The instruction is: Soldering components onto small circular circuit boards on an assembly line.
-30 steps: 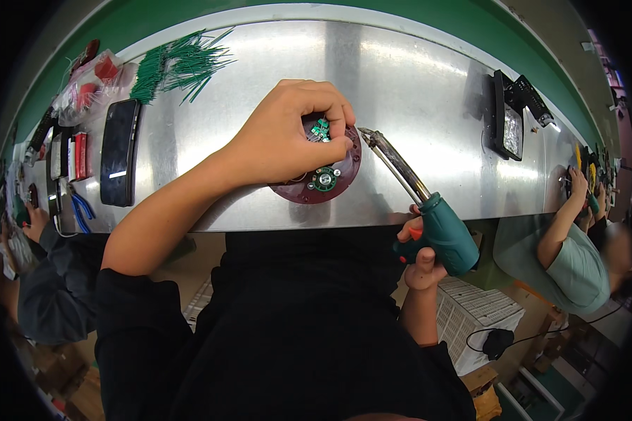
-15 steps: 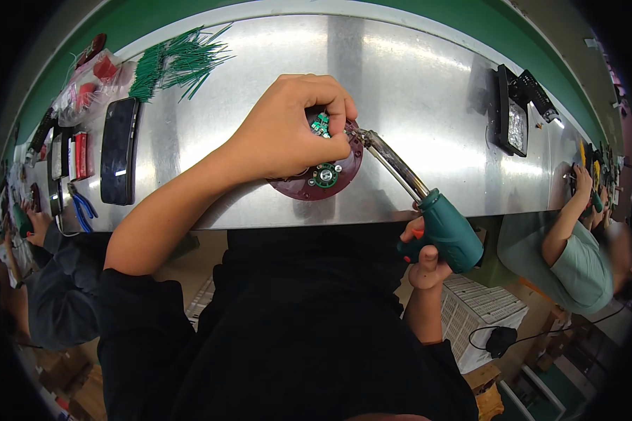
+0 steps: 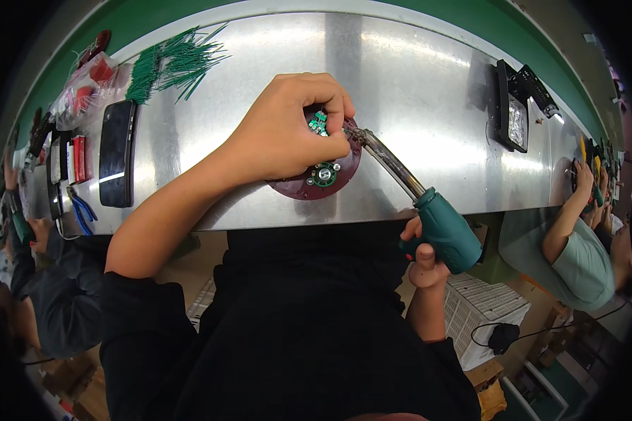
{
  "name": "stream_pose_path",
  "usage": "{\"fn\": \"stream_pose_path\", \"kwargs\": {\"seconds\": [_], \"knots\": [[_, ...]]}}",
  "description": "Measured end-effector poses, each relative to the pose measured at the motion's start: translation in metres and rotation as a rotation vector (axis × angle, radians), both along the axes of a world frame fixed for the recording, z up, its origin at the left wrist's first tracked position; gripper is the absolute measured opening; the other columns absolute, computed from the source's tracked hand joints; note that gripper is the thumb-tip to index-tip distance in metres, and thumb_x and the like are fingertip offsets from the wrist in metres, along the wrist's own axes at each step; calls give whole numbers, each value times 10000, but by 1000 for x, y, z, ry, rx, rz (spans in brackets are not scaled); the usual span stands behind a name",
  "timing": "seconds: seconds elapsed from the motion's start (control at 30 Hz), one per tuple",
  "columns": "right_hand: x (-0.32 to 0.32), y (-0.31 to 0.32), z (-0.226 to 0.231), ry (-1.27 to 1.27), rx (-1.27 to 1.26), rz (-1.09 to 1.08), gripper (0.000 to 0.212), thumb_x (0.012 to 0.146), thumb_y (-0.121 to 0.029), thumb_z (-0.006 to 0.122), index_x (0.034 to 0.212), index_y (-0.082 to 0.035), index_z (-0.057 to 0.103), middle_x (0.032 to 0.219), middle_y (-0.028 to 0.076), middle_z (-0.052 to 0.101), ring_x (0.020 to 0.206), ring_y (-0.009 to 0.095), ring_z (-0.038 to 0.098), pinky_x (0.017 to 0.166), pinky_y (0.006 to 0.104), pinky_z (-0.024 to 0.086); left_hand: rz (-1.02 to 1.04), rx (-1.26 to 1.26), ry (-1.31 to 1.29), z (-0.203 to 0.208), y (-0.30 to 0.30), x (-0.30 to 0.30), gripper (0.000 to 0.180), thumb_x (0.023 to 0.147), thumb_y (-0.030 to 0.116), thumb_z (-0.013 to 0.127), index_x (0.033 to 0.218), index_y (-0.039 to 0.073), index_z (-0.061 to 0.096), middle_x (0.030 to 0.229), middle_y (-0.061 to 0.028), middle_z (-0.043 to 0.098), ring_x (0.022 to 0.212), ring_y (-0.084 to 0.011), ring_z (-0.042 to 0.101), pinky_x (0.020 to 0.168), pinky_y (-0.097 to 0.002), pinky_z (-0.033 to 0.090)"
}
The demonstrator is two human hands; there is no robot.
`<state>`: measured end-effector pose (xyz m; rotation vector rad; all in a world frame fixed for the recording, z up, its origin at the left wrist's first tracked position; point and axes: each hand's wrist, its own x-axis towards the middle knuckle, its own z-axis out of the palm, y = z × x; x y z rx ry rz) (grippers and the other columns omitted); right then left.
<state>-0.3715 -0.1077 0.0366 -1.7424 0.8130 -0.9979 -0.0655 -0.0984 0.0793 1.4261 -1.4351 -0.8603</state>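
Note:
My left hand (image 3: pixel 284 133) lies over a round dark-red fixture (image 3: pixel 326 179) on the metal bench (image 3: pixel 414 77), its fingertips pinching a small green circuit board (image 3: pixel 318 123). A second round green board (image 3: pixel 324 173) sits in the fixture below my fingers. My right hand (image 3: pixel 421 256) grips the teal handle of a soldering iron (image 3: pixel 439 228). The iron's metal barrel runs up and left, and its tip meets the small board at my left fingertips.
A black phone (image 3: pixel 116 163), red and black parts and blue-handled pliers (image 3: pixel 81 210) lie at the left. Green wires (image 3: pixel 172 63) are spread at the back left. A black lamp part (image 3: pixel 512 116) stands at the right. Other people work at both ends.
Hardly anything has shifted: the iron's tip stays at the small green board under my left fingertips, and the person at the right has raised an arm a little.

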Motion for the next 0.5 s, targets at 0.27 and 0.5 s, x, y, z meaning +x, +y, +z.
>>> {"fn": "stream_pose_path", "kwargs": {"seconds": [0.27, 0.5], "knots": [[0, 2, -7, -66, -24, -37, 773, 977, -615, 625, 1199, 126, 626, 763, 112, 646, 792, 220, 651, 796, 364, 545, 0, -3, -16, 1, 1, -1, 157, 694, 70, 736, 691, 3, 594, 946, -115, 712, 902, -236, 673, 876, -346, 538], [-3, 5, -7, -27, 39, 14, 810, 977, -638, 616, 1232, 130, 605, 812, 125, 664, 859, 252, 674, 910, 414, 537, 5, 5, -17, 0, 1, -1, 162, 695, 68, 735, 700, 6, 585, 939, -110, 708, 898, -241, 669, 873, -344, 535]]}}
